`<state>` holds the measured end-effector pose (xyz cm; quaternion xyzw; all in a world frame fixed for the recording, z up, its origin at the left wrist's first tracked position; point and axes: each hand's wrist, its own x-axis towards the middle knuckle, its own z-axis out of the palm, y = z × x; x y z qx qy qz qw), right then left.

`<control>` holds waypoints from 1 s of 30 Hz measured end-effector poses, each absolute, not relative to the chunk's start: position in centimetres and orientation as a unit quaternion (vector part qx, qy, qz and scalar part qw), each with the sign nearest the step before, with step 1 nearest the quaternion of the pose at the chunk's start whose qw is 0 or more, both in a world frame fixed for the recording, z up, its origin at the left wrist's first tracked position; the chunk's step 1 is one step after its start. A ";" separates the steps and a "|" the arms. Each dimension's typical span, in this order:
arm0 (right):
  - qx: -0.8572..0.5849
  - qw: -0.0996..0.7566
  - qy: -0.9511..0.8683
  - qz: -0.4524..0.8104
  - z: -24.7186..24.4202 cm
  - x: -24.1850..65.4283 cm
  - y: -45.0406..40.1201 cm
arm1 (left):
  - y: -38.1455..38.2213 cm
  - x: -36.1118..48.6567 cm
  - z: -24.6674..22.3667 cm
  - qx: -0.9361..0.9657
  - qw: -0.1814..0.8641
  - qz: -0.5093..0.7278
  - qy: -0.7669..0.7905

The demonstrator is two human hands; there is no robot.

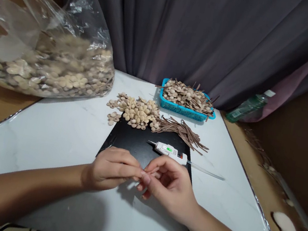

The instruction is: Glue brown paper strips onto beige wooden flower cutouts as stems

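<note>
My left hand [115, 168] and my right hand [170, 185] meet fingertip to fingertip over the near edge of a black mat [129, 141]. Fingers of both are pinched together; whatever lies between them is too small or hidden to name. Just beyond my right hand a white glue gun [170, 151] lies on the mat, its tip pointing left and a clear glue stick out of its back. Behind it are a bundle of thin brown strips [182, 131] and a pile of beige flower-shaped pieces [138, 112].
A clear plastic bag [71, 78] full of flower pieces stands at the left. At the back of the white table [51, 130] a blue basket [183, 109] holds flowers and strips. A green bottle [246, 107] leans at the right, beyond the table edge.
</note>
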<state>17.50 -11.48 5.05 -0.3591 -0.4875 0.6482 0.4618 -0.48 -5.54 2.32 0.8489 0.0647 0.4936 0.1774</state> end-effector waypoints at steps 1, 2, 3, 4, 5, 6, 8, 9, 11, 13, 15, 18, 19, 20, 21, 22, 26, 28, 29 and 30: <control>-0.362 0.460 -0.492 0.644 5.1 17.5 -11.5 | -5.5 -0.5 2.3 0.851 0.174 0.490 0.064; -0.365 0.458 -0.497 0.641 5.0 17.5 -11.5 | -5.5 -0.5 2.3 0.854 0.173 0.487 0.064; -0.367 0.455 -0.502 0.637 5.0 17.5 -11.5 | -5.6 -0.5 2.3 0.855 0.171 0.486 0.064; -0.370 0.453 -0.507 0.634 4.9 17.5 -11.5 | -5.6 -0.5 2.3 0.856 0.171 0.485 0.062; -0.371 0.451 -0.511 0.630 4.8 17.5 -11.5 | -5.7 -0.5 2.2 0.856 0.172 0.483 0.060; -0.372 0.450 -0.515 0.627 4.8 17.4 -11.5 | -5.7 -0.6 2.1 0.856 0.174 0.484 0.059; -0.374 0.451 -0.526 0.617 4.8 17.4 -11.5 | -5.6 -0.6 1.9 0.853 0.182 0.487 0.059; -0.378 0.450 -0.535 0.607 5.0 17.5 -11.5 | -5.3 -0.7 1.8 0.852 0.185 0.487 0.059; -0.402 0.427 -0.583 0.563 5.7 17.9 -11.5 | -4.3 -1.0 1.7 0.854 0.175 0.484 0.075; -0.443 0.359 -0.665 0.483 6.7 19.0 -11.5 | -2.5 -1.6 1.7 0.864 0.131 0.463 0.147; -0.480 0.250 -0.745 0.390 7.6 20.7 -11.6 | -0.4 -2.3 1.7 0.860 0.061 0.386 0.327; -0.540 0.065 -0.782 0.305 7.6 23.9 -11.9 | 2.1 -3.5 1.3 0.839 0.011 0.229 0.493; -0.574 0.022 -0.770 0.278 7.1 24.9 -12.0 | 2.7 -3.8 1.1 0.825 -0.002 0.193 0.531; -0.619 -0.013 -0.742 0.259 6.5 25.9 -12.1 | 3.0 -4.1 0.8 0.817 -0.005 0.164 0.552; -0.665 -0.036 -0.706 0.239 5.7 26.7 -12.2 | 3.2 -4.2 0.6 0.813 -0.001 0.150 0.562; -0.697 -0.045 -0.680 0.223 4.9 27.4 -12.4 | 3.4 -4.4 0.4 0.816 0.011 0.144 0.560; -0.739 -0.002 -0.639 0.213 2.6 28.1 -12.8 | 3.3 -4.5 0.1 0.838 0.080 0.188 0.505; -0.739 0.022 -0.639 0.213 2.2 27.6 -12.9 | 3.2 -4.4 0.3 0.839 0.109 0.219 0.486; -0.736 0.030 -0.641 0.214 2.2 27.2 -12.9 | 3.1 -4.3 0.4 0.838 0.118 0.231 0.481; -0.733 0.035 -0.644 0.216 2.1 26.8 -12.8 | 3.1 -4.2 0.5 0.836 0.123 0.239 0.477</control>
